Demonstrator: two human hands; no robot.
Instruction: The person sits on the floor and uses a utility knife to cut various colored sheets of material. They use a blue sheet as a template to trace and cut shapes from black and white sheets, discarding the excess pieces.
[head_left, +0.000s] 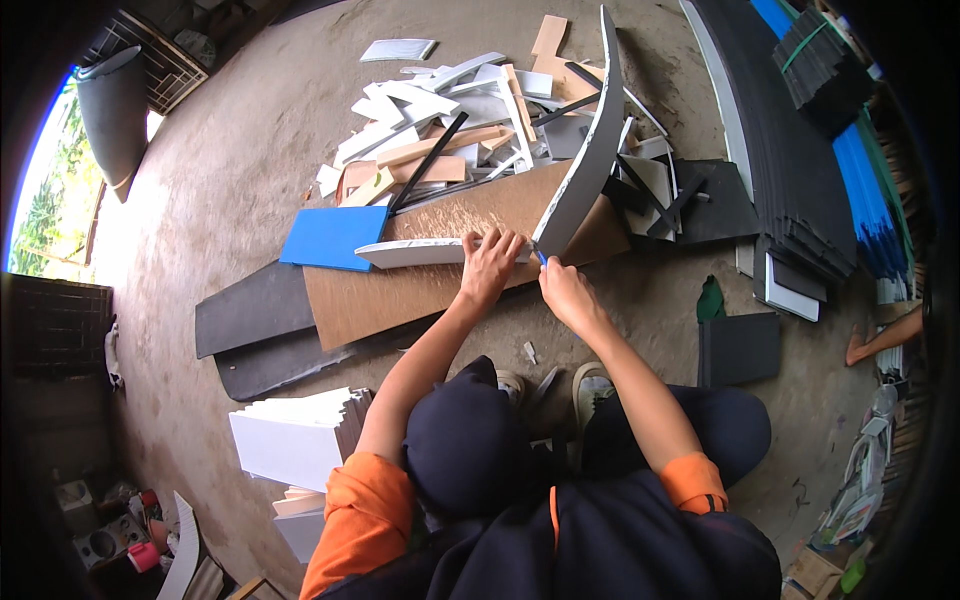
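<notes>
My left hand (pixel 490 266) is closed on a white foam strip (pixel 415 253), with the fingers over its upper edge. The strip stands on edge on a brown board (pixel 345 305). My right hand (pixel 570 292) grips a cutter knife (pixel 543 259), of which only a bit of blue handle and the front end show. The knife's front end is at the corner where this strip meets a long, curved white strip (pixel 590 165) rising toward the far side. Whether the two strips are still joined I cannot tell. A flat blue sheet (pixel 335 238) lies at the board's left.
Beyond the board lies a heap of white, tan and black offcuts (pixel 440 120). Dark sheets (pixel 255 315) extend under the board. White blocks (pixel 295 440) are stacked by my left elbow, and black sheets (pixel 790 170) at the right. Another person's foot (pixel 858 346) shows at far right.
</notes>
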